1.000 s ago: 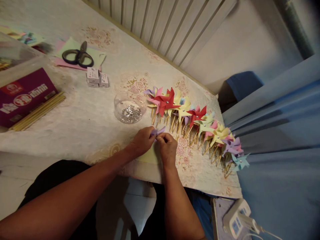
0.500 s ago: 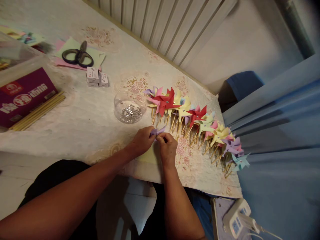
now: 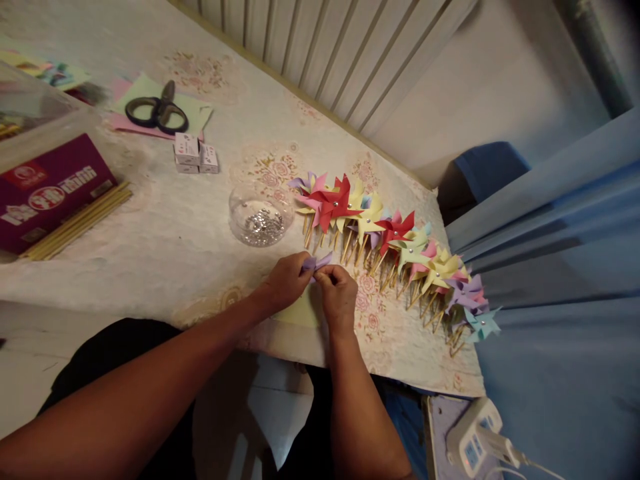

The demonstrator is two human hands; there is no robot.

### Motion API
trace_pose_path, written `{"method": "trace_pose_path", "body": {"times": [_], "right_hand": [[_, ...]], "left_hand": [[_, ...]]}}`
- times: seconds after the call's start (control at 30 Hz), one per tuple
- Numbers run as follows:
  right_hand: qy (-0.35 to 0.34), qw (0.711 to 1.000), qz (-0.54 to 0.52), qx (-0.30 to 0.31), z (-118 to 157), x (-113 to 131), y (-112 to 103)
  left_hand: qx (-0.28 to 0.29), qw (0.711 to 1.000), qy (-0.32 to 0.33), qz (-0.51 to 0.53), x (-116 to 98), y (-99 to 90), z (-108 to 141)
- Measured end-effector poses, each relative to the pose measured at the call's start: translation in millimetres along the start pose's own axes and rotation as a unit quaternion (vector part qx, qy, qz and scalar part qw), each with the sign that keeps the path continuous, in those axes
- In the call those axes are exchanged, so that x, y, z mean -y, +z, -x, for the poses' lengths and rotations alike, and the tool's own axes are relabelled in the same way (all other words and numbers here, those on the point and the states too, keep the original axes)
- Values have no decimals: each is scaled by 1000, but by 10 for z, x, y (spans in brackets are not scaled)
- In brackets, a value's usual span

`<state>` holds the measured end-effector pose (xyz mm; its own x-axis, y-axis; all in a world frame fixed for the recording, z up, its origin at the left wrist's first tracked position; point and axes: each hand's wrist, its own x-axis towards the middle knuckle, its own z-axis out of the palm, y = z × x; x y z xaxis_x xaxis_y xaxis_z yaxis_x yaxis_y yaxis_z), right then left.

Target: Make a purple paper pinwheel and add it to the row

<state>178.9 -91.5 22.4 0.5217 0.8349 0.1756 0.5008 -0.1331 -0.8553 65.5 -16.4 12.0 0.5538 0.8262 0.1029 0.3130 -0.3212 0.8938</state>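
Observation:
Near the front edge of the table, my left hand [image 3: 290,279] is closed on a purple paper pinwheel [image 3: 317,262], whose folded blades stick up between both hands. My right hand [image 3: 339,293] meets it from the other side, thumb and forefinger pinched at the paper's lower edge. Whatever lies between those fingertips is hidden. Beneath the hands lies a pale yellow-green paper sheet [image 3: 300,312], partly covered. Just beyond them stands a clear round bowl [image 3: 235,223] holding small silvery fasteners [image 3: 264,228].
A row of finished-looking paper pinwheels [image 3: 411,251] on sticks runs along the right. Scissors [image 3: 159,113] lie on coloured paper [image 3: 200,115], beside small white boxes [image 3: 187,150]. At left are a purple box [image 3: 55,193], thin sticks [image 3: 80,220] and a clear bin [image 3: 45,133].
Both hands stay close together on the purple paper, with only a slight shift of the right fingers. The rest of the table looks the same.

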Motion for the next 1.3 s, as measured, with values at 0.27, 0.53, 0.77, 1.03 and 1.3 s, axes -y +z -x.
{"method": "trace_pose_path", "body": {"times": [0.27,0.53,0.77,1.03,1.3], "right_hand": [[40,998,-38,18,-34,-17,-5],[83,995,-44,-23,11,30,55],[10,1000,1,-25,-8,33,1],[-90,994,59,-20,3,37,-4],[-108,990,91,28,-32,108,-105]], "left_hand": [[-2,1000,2,-8,9,-2,0],[-7,1000,-7,14,8,1,1],[-3,998,-26,57,-22,-37,10],[-8,998,-10,55,6,-28,-6],[10,1000,-2,17,-23,-5,17]]}}
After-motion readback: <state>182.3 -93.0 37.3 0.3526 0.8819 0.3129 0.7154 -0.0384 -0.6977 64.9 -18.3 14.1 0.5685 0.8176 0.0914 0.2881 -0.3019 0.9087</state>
